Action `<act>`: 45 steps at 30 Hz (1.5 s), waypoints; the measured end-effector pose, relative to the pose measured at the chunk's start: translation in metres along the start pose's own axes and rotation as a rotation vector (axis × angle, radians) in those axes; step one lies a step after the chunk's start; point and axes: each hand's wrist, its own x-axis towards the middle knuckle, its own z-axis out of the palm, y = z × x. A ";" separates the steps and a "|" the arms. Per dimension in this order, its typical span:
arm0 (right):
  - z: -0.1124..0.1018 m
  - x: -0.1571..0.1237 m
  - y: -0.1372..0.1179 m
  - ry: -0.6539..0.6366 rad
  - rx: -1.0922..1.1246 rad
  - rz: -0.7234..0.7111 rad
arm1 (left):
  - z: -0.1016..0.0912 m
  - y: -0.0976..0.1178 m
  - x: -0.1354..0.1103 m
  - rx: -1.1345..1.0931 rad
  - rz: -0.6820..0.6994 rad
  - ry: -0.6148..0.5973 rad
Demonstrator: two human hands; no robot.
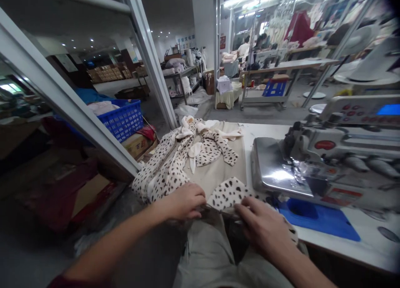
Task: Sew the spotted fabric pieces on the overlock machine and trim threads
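Note:
A white fabric piece with black spots (229,191) lies at the near edge of the table, between my two hands. My left hand (184,201) has its fingers closed at the piece's left corner; the fingertips are partly hidden. On the right, my right hand (264,223) pinches the near edge of the same piece, and some spotted cloth shows beyond its wrist. A heap of matching spotted garment pieces (170,163) with white parts rests farther back on a beige cloth (237,150).
An overlock sewing machine (325,150) with a metal plate stands at right, above a blue mat (321,221). Metal frame posts (153,58) rise at left, near a blue basket (123,119). People sit at machines in the background.

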 end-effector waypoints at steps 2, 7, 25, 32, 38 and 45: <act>0.015 0.017 -0.019 -0.082 0.073 -0.043 | 0.007 -0.003 0.011 0.006 -0.011 -0.077; 0.046 0.038 -0.036 -0.146 0.069 0.036 | 0.010 -0.009 0.011 -0.011 -0.053 -0.122; -0.005 0.029 0.000 0.347 1.789 1.033 | -0.025 0.055 0.118 -0.849 -0.306 0.529; -0.025 0.018 0.013 0.451 1.797 1.056 | -0.017 0.085 0.147 -0.984 -0.298 0.553; -0.030 0.010 0.026 0.427 1.881 1.053 | -0.033 0.094 0.153 -1.156 -0.283 0.548; -0.043 0.005 0.035 0.407 1.805 1.040 | -0.031 0.091 0.172 -1.136 -0.468 0.432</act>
